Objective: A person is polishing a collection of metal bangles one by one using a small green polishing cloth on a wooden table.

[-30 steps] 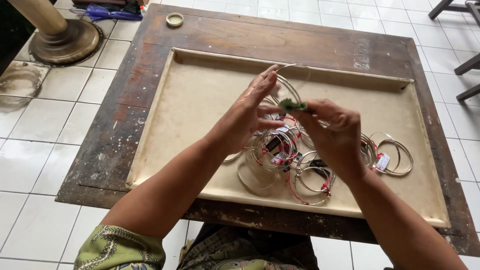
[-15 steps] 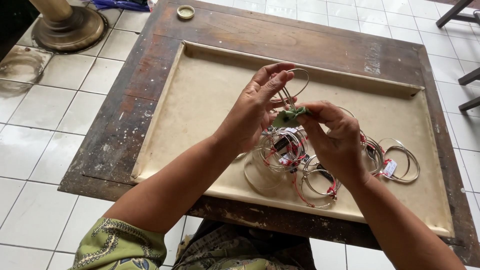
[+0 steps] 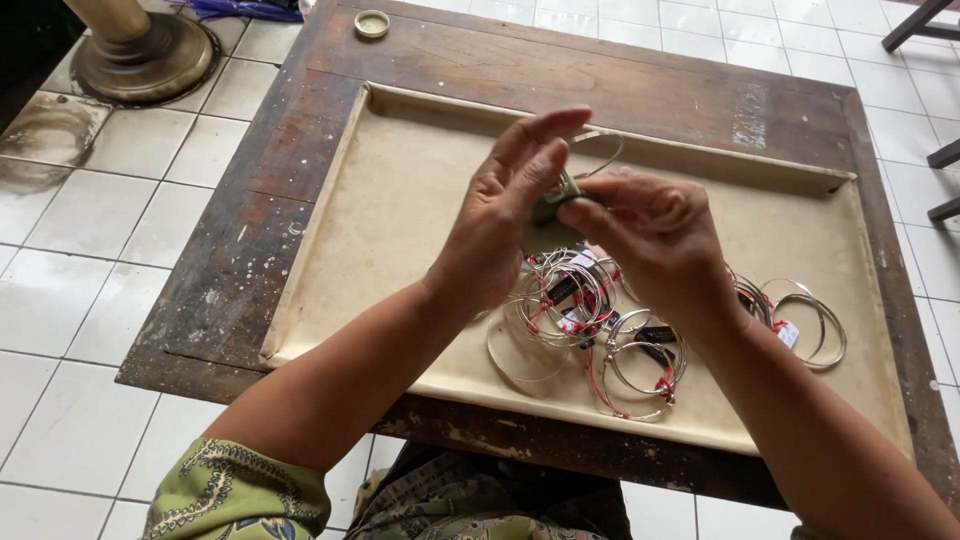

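A thin silver bangle (image 3: 600,150) sits at frame centre, raised above the tray (image 3: 400,200), with a small green pad (image 3: 556,197) against it. The left hand (image 3: 505,225) pinches pad and bangle, its upper fingers spread; the right hand (image 3: 650,225) pinches them from the other side. Below lie a heap of bangles (image 3: 580,310) with red ties and a few more (image 3: 800,320) at right, seemingly still waiting. The tray rests on a worn counter (image 3: 240,230); a small lid (image 3: 372,23) lies upper left.

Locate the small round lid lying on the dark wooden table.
In the head view the small round lid lies at the far left corner of the wooden table, beyond the beige tray, near the brass stand base.
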